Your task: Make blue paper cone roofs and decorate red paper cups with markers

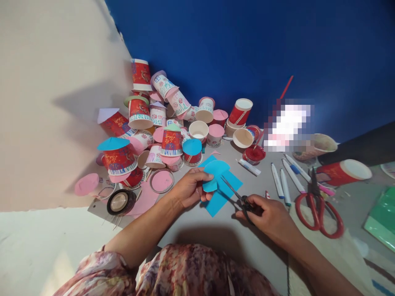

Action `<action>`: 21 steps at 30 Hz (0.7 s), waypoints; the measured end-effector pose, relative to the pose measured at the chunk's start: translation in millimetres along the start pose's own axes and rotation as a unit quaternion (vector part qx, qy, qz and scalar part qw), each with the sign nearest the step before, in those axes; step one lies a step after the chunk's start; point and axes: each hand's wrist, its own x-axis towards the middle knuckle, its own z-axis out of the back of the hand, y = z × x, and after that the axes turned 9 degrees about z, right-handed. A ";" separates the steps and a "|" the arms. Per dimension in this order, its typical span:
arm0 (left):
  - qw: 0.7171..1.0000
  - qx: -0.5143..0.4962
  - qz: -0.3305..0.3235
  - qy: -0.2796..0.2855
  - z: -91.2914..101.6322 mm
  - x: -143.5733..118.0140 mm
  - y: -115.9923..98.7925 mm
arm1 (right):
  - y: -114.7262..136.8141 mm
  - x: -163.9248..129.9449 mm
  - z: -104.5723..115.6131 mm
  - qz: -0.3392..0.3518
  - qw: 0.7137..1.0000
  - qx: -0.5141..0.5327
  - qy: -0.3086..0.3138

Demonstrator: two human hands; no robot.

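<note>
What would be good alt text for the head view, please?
A left hand holds blue paper while the right hand cuts it with small scissors over a grey table. Behind lie many decorated cups; red scissors and markers lie to the right.

The left hand pinches a folded piece of bright blue paper by its rounded edge, above a flat blue paper sheet lying on the grey table. The right hand grips small black-handled scissors, blades parted and pointing into the blue paper. Beyond the hands lies a heap of red and white paper cups, many capped with pink or blue paper discs. Right of the hands lie several white marker pens, large red-handled scissors and a red paper cup on its side. A roll of tape sits to the left.
</note>
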 end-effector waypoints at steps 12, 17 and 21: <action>0.965 0.164 -0.133 -0.156 -10.8 -8.2 3.8 | -2.1 2.0 0.9 -0.052 0.981 -0.184 -0.028; 0.965 0.173 -0.137 -0.145 -8.6 -7.0 6.2 | -7.7 3.1 -3.4 -0.015 0.974 -0.224 -0.020; 0.978 0.140 -0.105 -0.111 -9.9 -5.7 7.1 | -15.4 2.0 -6.8 0.042 0.967 -0.238 -0.073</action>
